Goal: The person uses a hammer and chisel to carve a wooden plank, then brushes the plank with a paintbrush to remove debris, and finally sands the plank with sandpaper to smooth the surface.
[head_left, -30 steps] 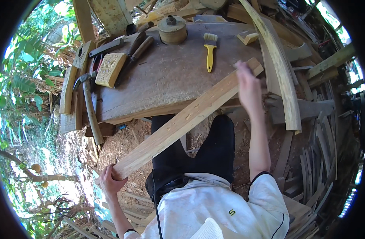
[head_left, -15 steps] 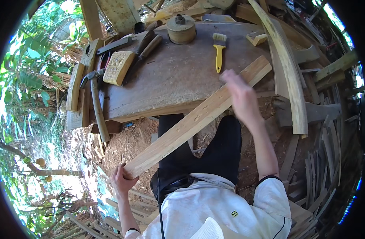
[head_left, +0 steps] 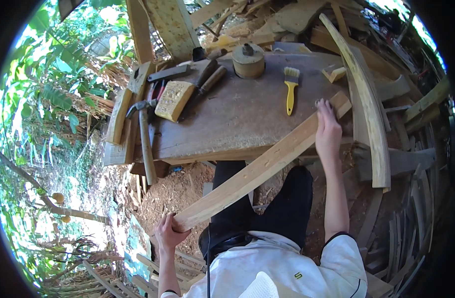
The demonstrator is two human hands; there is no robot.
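Observation:
A long wooden plank (head_left: pixel 260 171) slants across my lap, its far right end resting over the workbench. My left hand (head_left: pixel 169 232) is closed around the near left end, fingers wrapped over the edge. Close to the far end, my right hand (head_left: pixel 328 130) grips the plank's edge, fingertips on its upper face. Small dents or marks dot the wood along its middle. Nearest my right hand on the bench lies a paintbrush (head_left: pixel 290 92) with a yellow handle and pale bristles.
On the wooden workbench (head_left: pixel 217 116) stand a round lidded container (head_left: pixel 248 60) and a carved block (head_left: pixel 174 101). A hammer (head_left: pixel 146 139) hangs over its left edge, near a chisel-like tool (head_left: pixel 212 79). A curved pole (head_left: pixel 366 104) leans at right. Wood scraps (head_left: pixel 411 218) are piled beyond.
My right hand has moved along the plank toward its far end and now grips the edge there. The whole view has shifted, so bench and plank appear lower and farther right.

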